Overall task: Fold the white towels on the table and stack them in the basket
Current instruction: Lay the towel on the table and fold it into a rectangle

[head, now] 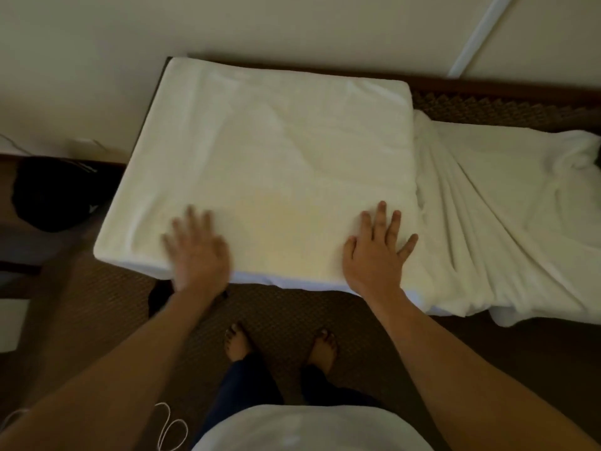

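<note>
A large white towel (270, 164) lies folded into a thick rectangle on the dark woven table (507, 107). My left hand (195, 252) lies flat with spread fingers on the towel's near left part; it is blurred. On the near right corner my right hand (377, 252) presses flat, fingers straight and spread. A second white towel (507, 219) lies unfolded and creased to the right, partly under the folded one's right edge. No basket is in view.
A cream wall (292, 24) runs behind the table. A dark round object (52, 193) sits low at the left. My bare feet (279, 343) stand on the brown patterned floor below the table's near edge. A white cord (169, 428) loops on the floor.
</note>
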Action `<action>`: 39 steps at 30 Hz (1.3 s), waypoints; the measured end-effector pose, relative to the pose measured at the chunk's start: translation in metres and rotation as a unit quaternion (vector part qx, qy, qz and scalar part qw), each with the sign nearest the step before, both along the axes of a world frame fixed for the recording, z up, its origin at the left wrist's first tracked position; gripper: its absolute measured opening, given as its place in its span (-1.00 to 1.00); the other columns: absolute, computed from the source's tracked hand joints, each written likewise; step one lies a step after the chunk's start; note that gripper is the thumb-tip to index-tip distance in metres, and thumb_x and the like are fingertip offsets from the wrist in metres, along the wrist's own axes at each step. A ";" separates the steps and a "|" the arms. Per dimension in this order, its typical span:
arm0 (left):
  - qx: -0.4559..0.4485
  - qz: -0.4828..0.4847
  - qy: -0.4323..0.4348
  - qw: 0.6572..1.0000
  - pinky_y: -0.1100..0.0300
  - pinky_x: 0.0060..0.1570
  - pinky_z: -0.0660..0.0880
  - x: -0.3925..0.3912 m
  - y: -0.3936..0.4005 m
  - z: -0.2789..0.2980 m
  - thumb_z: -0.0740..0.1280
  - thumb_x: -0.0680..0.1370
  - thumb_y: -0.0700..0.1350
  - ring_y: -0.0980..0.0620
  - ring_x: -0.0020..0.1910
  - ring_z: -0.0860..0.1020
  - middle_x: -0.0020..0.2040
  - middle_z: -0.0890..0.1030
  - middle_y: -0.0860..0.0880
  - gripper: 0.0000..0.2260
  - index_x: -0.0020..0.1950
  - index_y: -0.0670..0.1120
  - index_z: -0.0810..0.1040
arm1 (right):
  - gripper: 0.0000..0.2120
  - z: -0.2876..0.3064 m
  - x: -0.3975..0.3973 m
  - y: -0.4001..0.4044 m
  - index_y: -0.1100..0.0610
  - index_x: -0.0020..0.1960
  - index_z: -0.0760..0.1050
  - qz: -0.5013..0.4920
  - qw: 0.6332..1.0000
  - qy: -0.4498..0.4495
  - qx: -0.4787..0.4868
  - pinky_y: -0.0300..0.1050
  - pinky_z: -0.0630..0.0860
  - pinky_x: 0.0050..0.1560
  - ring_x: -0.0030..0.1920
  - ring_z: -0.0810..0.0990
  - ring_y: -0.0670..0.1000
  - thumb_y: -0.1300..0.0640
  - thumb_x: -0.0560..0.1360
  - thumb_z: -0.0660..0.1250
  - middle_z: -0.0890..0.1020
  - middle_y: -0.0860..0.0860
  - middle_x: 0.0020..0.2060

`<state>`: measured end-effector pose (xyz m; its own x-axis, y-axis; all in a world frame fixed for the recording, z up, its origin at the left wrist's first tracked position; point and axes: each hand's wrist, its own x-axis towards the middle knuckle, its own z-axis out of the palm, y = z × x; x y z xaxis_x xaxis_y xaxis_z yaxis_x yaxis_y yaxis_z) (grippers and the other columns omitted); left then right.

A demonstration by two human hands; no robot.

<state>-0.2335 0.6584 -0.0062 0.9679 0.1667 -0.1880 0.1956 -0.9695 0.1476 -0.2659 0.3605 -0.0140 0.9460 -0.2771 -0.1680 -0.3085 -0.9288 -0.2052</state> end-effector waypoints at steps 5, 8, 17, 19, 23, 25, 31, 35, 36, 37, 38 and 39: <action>-0.013 -0.243 0.031 0.969 -0.23 0.57 -0.20 -0.012 -0.077 -0.005 -0.14 0.68 0.25 -0.08 0.65 -0.19 0.68 -0.18 0.01 -0.44 0.68 0.14 -0.07 | -0.39 -0.008 0.016 0.052 -0.06 0.67 -0.02 0.107 0.994 -0.002 0.027 0.42 -0.15 0.54 0.65 -0.14 0.14 -0.19 0.65 -0.16 -0.07 -0.02 0.67; 0.008 -0.181 0.024 0.983 -0.22 0.57 -0.19 0.012 -0.013 -0.015 -0.14 0.64 0.34 -0.08 0.65 -0.19 0.68 -0.19 0.05 -0.40 0.66 0.20 -0.12 | -0.41 -0.012 0.013 0.048 -0.10 0.67 -0.03 0.099 0.995 0.002 0.004 0.37 -0.12 0.56 0.65 -0.11 0.12 -0.19 0.66 -0.14 -0.03 -0.03 0.66; 0.001 0.132 0.033 0.991 -0.30 0.56 -0.17 0.050 0.128 -0.001 -0.09 0.68 0.17 -0.17 0.65 -0.14 0.69 -0.15 -0.06 -0.39 0.68 -0.06 -0.06 | -0.42 -0.002 0.021 0.063 -0.13 0.66 -0.15 0.052 0.997 0.065 0.001 0.33 -0.23 0.57 0.64 -0.27 0.07 -0.18 0.66 -0.19 -0.20 -0.08 0.65; -0.007 0.075 0.008 0.997 -0.30 0.56 -0.23 0.058 0.092 0.006 -0.06 0.69 0.11 -0.21 0.64 -0.15 0.68 -0.17 -0.09 -0.41 0.69 -0.07 -0.08 | -0.40 0.000 0.025 0.080 -0.09 0.67 -0.15 0.021 0.997 0.072 0.000 0.34 -0.27 0.56 0.63 -0.27 0.09 -0.16 0.65 -0.19 -0.22 -0.05 0.65; -0.028 -0.314 0.008 0.949 -0.27 0.57 -0.16 0.048 0.028 0.000 -0.08 0.66 0.24 -0.15 0.66 -0.12 0.68 -0.15 -0.04 -0.40 0.68 0.09 -0.02 | -0.33 -0.001 0.029 0.103 -0.06 0.66 -0.25 -0.001 0.998 0.069 0.002 0.30 -0.31 0.56 0.63 -0.30 0.07 -0.25 0.60 -0.32 -0.27 -0.07 0.64; -0.017 -0.327 0.028 0.944 -0.24 0.57 -0.20 0.070 0.044 -0.005 -0.13 0.64 0.31 -0.12 0.65 -0.18 0.68 -0.20 0.00 -0.39 0.68 0.15 -0.06 | -0.33 0.000 0.030 0.100 -0.09 0.65 -0.29 -0.005 0.997 0.076 0.002 0.29 -0.30 0.57 0.62 -0.33 0.03 -0.28 0.59 -0.36 -0.29 -0.11 0.63; 0.024 0.005 0.059 0.998 -0.34 0.54 -0.18 0.157 0.126 -0.008 -0.14 0.67 0.23 -0.24 0.63 -0.20 0.67 -0.20 -0.13 -0.36 0.68 -0.05 -0.14 | -0.35 0.006 0.044 0.103 -0.03 0.65 -0.31 -0.043 0.993 0.105 -0.025 0.33 -0.27 0.56 0.62 -0.33 0.10 -0.24 0.65 -0.24 -0.30 -0.05 0.63; -0.027 -0.172 -0.021 0.984 -0.37 0.52 -0.14 0.165 0.042 -0.006 -0.03 0.66 0.14 -0.36 0.62 0.01 0.66 0.00 -0.24 -0.38 0.67 -0.10 0.08 | -0.37 0.006 0.105 0.118 -0.01 0.65 -0.31 -0.016 0.997 0.076 0.000 0.30 -0.34 0.55 0.61 -0.36 0.10 -0.21 0.67 -0.22 -0.33 -0.04 0.62; -0.032 -0.279 -0.037 0.959 -0.36 0.52 -0.14 0.160 0.015 -0.008 -0.03 0.65 0.17 -0.33 0.62 0.03 0.66 0.03 -0.21 -0.39 0.66 -0.05 0.13 | -0.37 0.004 0.125 0.118 -0.02 0.65 -0.29 -0.004 0.998 0.059 0.002 0.29 -0.34 0.55 0.62 -0.34 0.09 -0.21 0.66 -0.24 -0.31 -0.04 0.63; -0.026 -0.357 -0.024 0.933 -0.34 0.53 -0.16 0.156 -0.006 -0.008 -0.06 0.65 0.21 -0.28 0.64 -0.01 0.67 0.00 -0.16 -0.40 0.66 0.01 0.13 | -0.36 0.002 0.144 0.116 -0.03 0.65 -0.27 0.002 0.999 0.044 0.001 0.30 -0.32 0.55 0.63 -0.32 0.09 -0.21 0.64 -0.24 -0.28 -0.05 0.64; -0.022 -0.393 -0.005 0.919 -0.32 0.54 -0.18 0.159 -0.019 -0.008 -0.08 0.66 0.25 -0.23 0.65 -0.07 0.68 -0.05 -0.11 -0.41 0.67 0.08 0.10 | -0.37 -0.001 0.163 0.109 -0.04 0.66 -0.25 0.001 0.999 0.034 -0.001 0.31 -0.30 0.55 0.63 -0.29 0.10 -0.20 0.64 -0.23 -0.26 -0.04 0.64; -0.021 -0.389 0.002 0.921 -0.30 0.55 -0.17 0.171 -0.021 -0.009 -0.09 0.65 0.29 -0.19 0.65 -0.09 0.69 -0.07 -0.07 -0.40 0.67 0.12 0.09 | -0.38 -0.003 0.181 0.099 -0.05 0.66 -0.24 -0.004 0.999 0.032 -0.004 0.32 -0.27 0.56 0.63 -0.28 0.10 -0.19 0.65 -0.22 -0.24 -0.04 0.65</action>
<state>-0.0621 0.6379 -0.0148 0.7904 -0.5846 -0.1828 -0.5551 -0.8098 0.1899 -0.0851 0.4594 -0.0170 0.9311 -0.2867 -0.2255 -0.3287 -0.9275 -0.1778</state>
